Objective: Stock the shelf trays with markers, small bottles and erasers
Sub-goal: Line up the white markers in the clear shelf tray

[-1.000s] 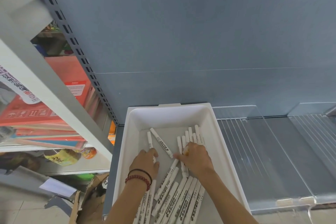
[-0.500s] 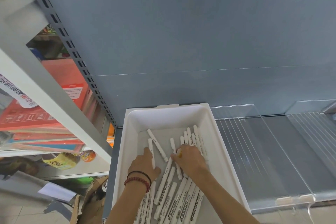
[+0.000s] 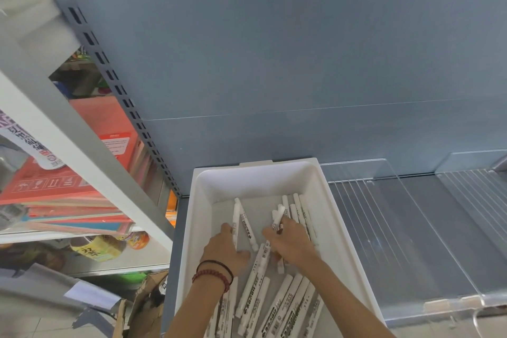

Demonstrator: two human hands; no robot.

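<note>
Back panel (image 3: pixel 274 49): blue-grey sheet metal, plain, filling most of the view, with a slotted upright (image 3: pixel 124 99) along its left edge. Shelf (image 3: pixel 367 269): grey deck at the panel's foot, parted into bays by clear dividers (image 3: pixel 428 228) to the right of the tray. Neighbouring rack, left: stacked red cartons (image 3: pixel 46 182) printed with white handling pictograms, one with a white label too small to read; a hanging tag (image 3: pixel 27 143) with bold characters, blurred; a yellow packet (image 3: pixel 96 248) with dark characters, not legible; a torn cardboard box (image 3: pixel 142 307) on the floor below. White tray (image 3: pixel 255 181): deep plastic bin at the shelf's left end, set back against the panel. Markers (image 3: pixel 277 307): white barrels with black printed bands, all inside the tray; a row lies straight along the right wall, more lie roughly parallel at the front, and a few cross loosely in the middle. The printing is too fine to read. Right grip (image 3: pixel 290 241): fingers curled round a single marker (image 3: pixel 277 215), whose end stands out past the fingertips, mid-tray. Left grip (image 3: pixel 225 251): fingers extended and relaxed, resting on the tray floor against two loose markers (image 3: pixel 241 217), holding nothing; bracelets (image 3: pixel 216 274) at the wrist, dark cord and red beads. Status, as judged: marker stock is in its tray and being straightened, part done; small bottles and erasers are not in view, so that stock appears outstanding.
</note>
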